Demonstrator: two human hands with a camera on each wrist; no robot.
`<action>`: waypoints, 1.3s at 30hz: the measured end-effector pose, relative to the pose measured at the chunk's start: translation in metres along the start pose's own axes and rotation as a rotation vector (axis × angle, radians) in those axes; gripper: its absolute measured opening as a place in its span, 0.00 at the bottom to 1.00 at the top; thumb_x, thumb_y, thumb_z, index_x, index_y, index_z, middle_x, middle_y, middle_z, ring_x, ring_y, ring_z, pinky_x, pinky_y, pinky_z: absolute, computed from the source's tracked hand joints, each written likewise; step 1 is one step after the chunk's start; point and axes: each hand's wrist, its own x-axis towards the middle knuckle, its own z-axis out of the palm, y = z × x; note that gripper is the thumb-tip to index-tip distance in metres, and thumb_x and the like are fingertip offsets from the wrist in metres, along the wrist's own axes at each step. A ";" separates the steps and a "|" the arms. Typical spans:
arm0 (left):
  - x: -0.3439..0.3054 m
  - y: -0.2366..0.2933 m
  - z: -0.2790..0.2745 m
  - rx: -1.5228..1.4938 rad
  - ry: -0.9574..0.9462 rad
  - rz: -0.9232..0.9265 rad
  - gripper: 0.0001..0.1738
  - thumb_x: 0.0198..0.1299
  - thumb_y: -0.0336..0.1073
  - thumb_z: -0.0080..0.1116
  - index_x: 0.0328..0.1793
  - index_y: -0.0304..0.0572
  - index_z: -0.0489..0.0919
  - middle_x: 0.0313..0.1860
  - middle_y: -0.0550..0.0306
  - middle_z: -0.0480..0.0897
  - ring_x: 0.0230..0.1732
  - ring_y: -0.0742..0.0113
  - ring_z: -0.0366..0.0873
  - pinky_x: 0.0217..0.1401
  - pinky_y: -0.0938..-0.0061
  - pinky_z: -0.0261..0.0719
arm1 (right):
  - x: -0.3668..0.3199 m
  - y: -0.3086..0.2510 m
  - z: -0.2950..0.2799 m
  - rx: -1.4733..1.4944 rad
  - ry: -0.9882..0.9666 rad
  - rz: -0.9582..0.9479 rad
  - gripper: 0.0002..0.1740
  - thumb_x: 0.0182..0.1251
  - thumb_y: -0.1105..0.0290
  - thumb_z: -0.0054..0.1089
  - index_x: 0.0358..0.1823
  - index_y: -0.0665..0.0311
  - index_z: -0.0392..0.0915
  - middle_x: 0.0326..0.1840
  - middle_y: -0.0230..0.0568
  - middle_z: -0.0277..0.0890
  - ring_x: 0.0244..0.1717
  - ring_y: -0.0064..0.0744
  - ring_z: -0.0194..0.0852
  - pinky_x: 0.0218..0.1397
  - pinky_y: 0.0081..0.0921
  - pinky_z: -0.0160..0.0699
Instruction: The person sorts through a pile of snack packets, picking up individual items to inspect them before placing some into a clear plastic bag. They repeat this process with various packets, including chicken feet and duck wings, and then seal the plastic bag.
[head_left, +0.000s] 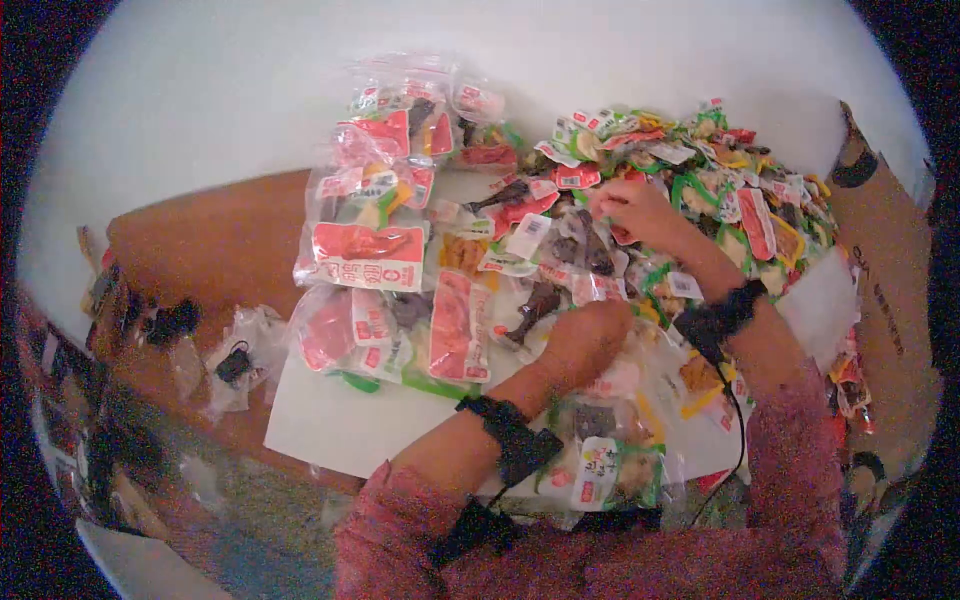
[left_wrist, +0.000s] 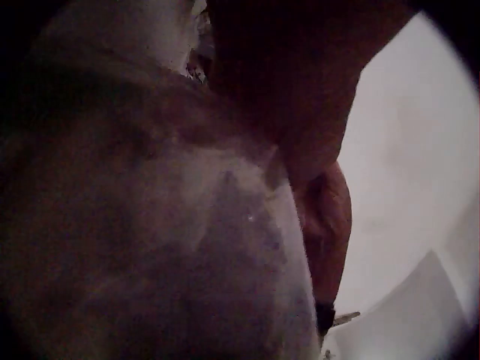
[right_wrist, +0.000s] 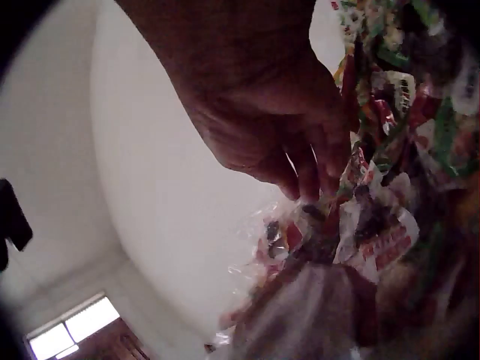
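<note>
My left hand [head_left: 598, 328] grips the upper edge of a clear plastic bag [head_left: 655, 365], fingers curled and mostly hidden from the head view. Inside that bag lie several snack packets [head_left: 600, 465]. Up close in the left wrist view, the translucent bag [left_wrist: 225, 240] covers much of the frame, with part of the hand [left_wrist: 324, 217] behind it. My right hand [head_left: 645, 212] reaches to the near left side of a heap of small snack packets [head_left: 735, 190]. Its fingers [right_wrist: 307, 176] point loosely down in the right wrist view, fingertips right at the packets [right_wrist: 375, 232].
Filled clear bags [head_left: 365, 255] of snack packets line the left part of the white board [head_left: 320, 420]. Loose packets [head_left: 535, 310] lie between them and my hands. A cardboard box [head_left: 885, 290] stands at the right. Brown cardboard [head_left: 220, 235] and a small plastic bag [head_left: 245, 360] are further left.
</note>
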 end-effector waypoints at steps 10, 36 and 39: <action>-0.002 -0.007 0.001 -0.082 -0.047 0.077 0.09 0.44 0.32 0.47 0.33 0.39 0.71 0.28 0.46 0.76 0.32 0.49 0.76 0.32 0.61 0.74 | 0.113 0.070 0.058 -0.363 -0.273 -0.094 0.12 0.55 0.69 0.49 0.39 0.62 0.77 0.33 0.34 0.76 0.33 0.26 0.71 0.36 0.27 0.72; 0.003 -0.010 0.011 -0.941 0.079 -0.089 0.14 0.49 0.24 0.43 0.42 0.43 0.74 0.27 0.61 0.71 0.26 0.73 0.69 0.28 0.79 0.68 | -0.038 -0.016 -0.049 0.507 0.554 0.100 0.17 0.58 0.63 0.48 0.37 0.71 0.73 0.33 0.37 0.74 0.34 0.24 0.72 0.37 0.20 0.72; 0.004 -0.015 -0.001 -1.350 -0.090 -0.407 0.12 0.52 0.30 0.43 0.42 0.45 0.73 0.27 0.63 0.72 0.26 0.77 0.69 0.26 0.83 0.65 | -0.069 -0.041 -0.032 0.870 0.411 0.179 0.13 0.58 0.64 0.47 0.38 0.66 0.70 0.36 0.36 0.72 0.35 0.26 0.70 0.39 0.22 0.72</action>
